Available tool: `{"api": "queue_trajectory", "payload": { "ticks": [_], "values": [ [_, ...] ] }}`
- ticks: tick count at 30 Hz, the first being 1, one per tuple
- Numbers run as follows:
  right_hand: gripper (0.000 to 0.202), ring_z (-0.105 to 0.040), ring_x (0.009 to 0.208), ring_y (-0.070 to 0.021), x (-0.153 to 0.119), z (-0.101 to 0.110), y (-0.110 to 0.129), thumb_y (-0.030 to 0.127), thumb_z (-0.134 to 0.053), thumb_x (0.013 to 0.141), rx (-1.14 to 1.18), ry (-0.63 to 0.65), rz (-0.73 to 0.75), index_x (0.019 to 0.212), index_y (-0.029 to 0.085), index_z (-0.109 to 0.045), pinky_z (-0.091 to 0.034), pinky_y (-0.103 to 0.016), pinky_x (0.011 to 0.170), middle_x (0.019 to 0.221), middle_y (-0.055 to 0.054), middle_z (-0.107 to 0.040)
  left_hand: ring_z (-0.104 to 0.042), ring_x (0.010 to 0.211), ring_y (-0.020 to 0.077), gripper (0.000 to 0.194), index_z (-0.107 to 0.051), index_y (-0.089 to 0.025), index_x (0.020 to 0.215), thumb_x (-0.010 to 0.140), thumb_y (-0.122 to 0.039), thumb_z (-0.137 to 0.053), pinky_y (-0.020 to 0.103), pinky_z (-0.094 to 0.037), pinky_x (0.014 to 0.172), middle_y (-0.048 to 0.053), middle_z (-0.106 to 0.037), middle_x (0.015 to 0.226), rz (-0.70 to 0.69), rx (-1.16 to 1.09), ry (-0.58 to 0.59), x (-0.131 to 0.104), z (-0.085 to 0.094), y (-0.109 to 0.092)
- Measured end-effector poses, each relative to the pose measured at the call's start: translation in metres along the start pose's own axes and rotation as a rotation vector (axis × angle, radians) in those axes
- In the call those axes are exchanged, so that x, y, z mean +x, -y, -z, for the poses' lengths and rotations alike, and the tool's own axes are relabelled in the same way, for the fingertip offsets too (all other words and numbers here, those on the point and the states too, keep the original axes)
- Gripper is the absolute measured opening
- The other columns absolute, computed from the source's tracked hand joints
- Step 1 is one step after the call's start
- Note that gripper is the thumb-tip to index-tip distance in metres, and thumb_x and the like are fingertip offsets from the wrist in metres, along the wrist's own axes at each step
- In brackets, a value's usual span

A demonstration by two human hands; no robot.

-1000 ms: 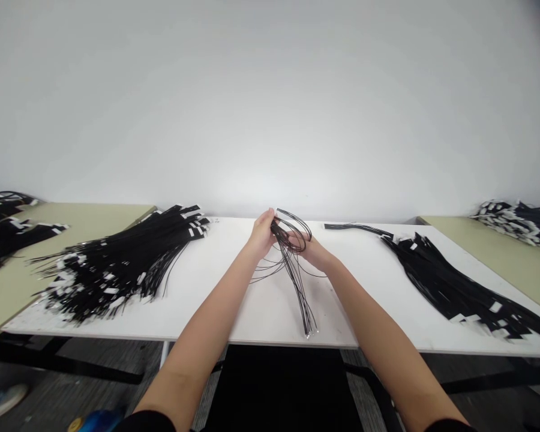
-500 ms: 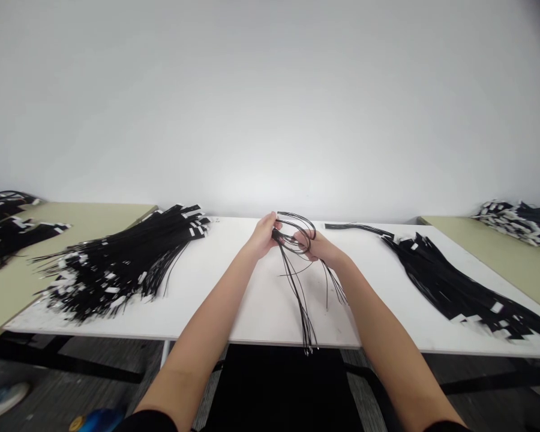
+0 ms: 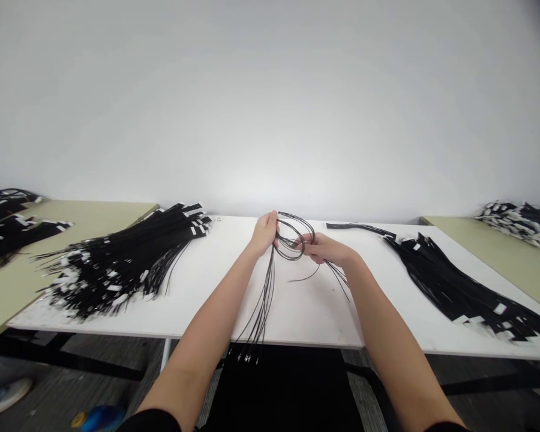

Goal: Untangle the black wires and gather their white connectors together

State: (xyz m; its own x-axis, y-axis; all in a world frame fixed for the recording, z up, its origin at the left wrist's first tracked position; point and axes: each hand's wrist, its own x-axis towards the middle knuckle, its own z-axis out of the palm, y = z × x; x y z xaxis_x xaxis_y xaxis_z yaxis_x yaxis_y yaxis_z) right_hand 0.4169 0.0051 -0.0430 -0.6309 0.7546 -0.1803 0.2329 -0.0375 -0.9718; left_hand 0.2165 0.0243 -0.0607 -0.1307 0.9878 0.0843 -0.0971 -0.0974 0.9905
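Note:
Between my hands is a bundle of thin black cables [image 3: 291, 257], bent into loops above the white table. My left hand [image 3: 265, 233] is closed on the loops' left side. From beneath it, loose strands with small shiny ends hang past the table's front edge. On the right side of the loops, my right hand [image 3: 323, 248] pinches the cables, and several thin tails stick out below its palm toward the wrist. The fingertips of both hands are partly hidden by the cables.
A large pile of black cables with white tags [image 3: 130, 258] lies left on the white table [image 3: 202, 288]. Another tagged cable bundle [image 3: 459, 282] lies right, with a thin strip [image 3: 360, 228] reaching toward the middle. More cables [image 3: 517, 222] lie on the greenish side table [image 3: 481, 249].
The hanging cable ends have swung left, from below the loops to below my left forearm. The loops are rounder and tighter. Both hands keep nearly the same place.

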Motion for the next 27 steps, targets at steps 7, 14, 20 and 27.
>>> {"api": "queue_trajectory", "payload": {
  "ticks": [7, 14, 20, 27],
  "values": [
    [0.023, -0.025, 0.045, -0.0052, -0.007, 0.015, -0.001, 0.040, -0.063, 0.076, -0.031, -0.004, -0.020, 0.072, 0.018, -0.060, -0.019, -0.024, 0.041, 0.062, 0.003, -0.043, -0.037, 0.030, 0.0084, 0.033, -0.046, -0.019, 0.075, 0.092, -0.048, -0.044, 0.022, -0.030, 0.034, -0.005, -0.044, 0.052, -0.101, 0.028, -0.263, 0.015, 0.020, 0.000],
    [0.023, -0.022, 0.045, -0.0057, -0.001, 0.011, -0.006, 0.040, -0.060, 0.080, -0.025, -0.092, 0.036, 0.076, 0.017, -0.061, -0.019, -0.022, 0.042, 0.054, 0.006, -0.031, -0.040, 0.032, 0.0088, 0.032, -0.047, -0.020, 0.071, 0.092, -0.044, -0.046, 0.023, -0.028, 0.038, -0.004, -0.045, 0.053, -0.152, 0.074, -0.306, 0.017, 0.031, 0.005],
    [0.033, -0.018, 0.042, -0.0046, 0.008, 0.007, -0.007, 0.047, -0.051, 0.089, 0.080, -0.229, 0.182, 0.077, 0.017, -0.048, -0.021, -0.020, 0.042, 0.053, 0.010, -0.023, -0.041, 0.034, 0.0089, 0.032, -0.051, -0.020, 0.072, 0.092, -0.045, -0.047, 0.023, -0.026, 0.039, -0.004, -0.043, 0.054, -0.154, 0.057, -0.294, 0.015, 0.028, 0.004],
    [0.037, -0.014, 0.042, -0.0047, 0.012, 0.007, -0.009, 0.051, -0.047, 0.090, 0.148, -0.266, 0.269, 0.073, 0.018, -0.042, -0.017, -0.020, 0.041, 0.055, 0.010, -0.018, -0.035, 0.039, 0.0084, 0.033, -0.050, -0.018, 0.070, 0.089, -0.044, -0.050, 0.021, -0.025, 0.037, -0.005, -0.035, 0.052, -0.048, -0.047, -0.271, 0.018, 0.022, -0.001]
  ]
}}
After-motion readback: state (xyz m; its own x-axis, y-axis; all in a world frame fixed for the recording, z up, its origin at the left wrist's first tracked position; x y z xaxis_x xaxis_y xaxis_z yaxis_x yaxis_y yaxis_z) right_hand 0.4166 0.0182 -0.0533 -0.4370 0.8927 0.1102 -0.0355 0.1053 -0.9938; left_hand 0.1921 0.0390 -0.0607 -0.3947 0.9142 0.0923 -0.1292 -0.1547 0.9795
